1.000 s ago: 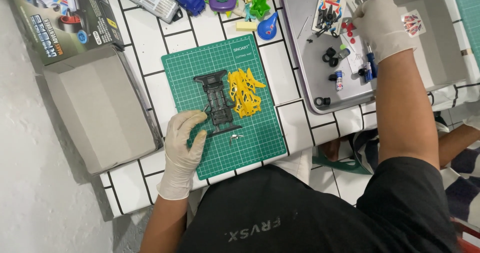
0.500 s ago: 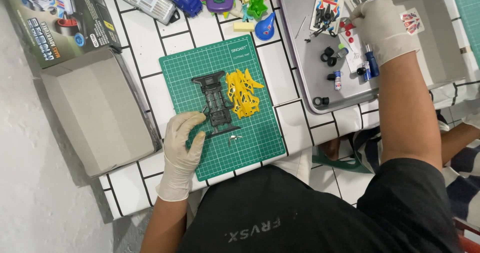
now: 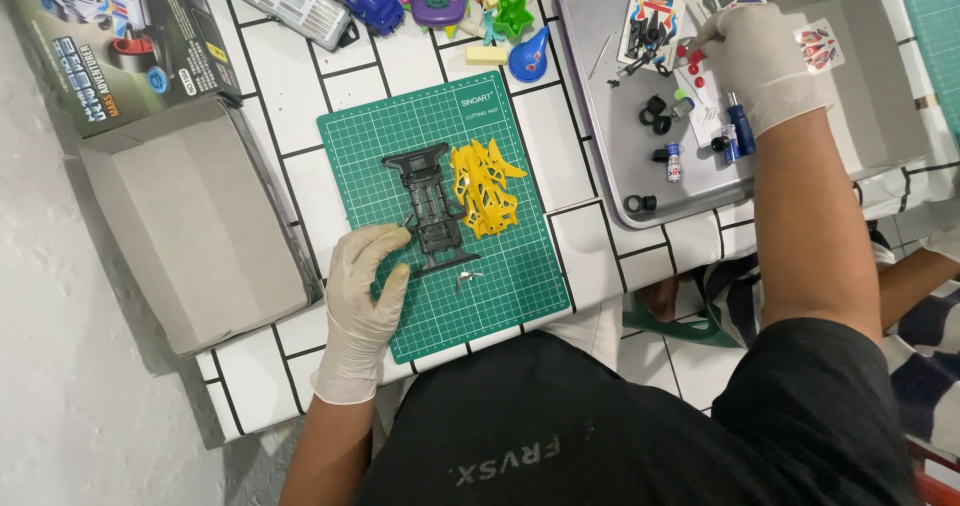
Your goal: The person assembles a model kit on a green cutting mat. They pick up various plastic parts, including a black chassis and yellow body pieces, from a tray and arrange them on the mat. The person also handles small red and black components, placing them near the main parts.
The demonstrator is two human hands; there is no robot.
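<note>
- Two white-gloved hands work over a white tiled table.
- Left hand lies flat, fingers loosely together, on a green cutting mat; its fingertips touch the near end of a black plastic toy-car chassis.
- Just beyond that chassis sits a yellow plastic parts frame.
- Right hand reaches into a grey metal tray, fingertips pinched among small red round pieces; what it grips I cannot tell.
- Beside its wrist lies a blue-handled screwdriver.
</note>
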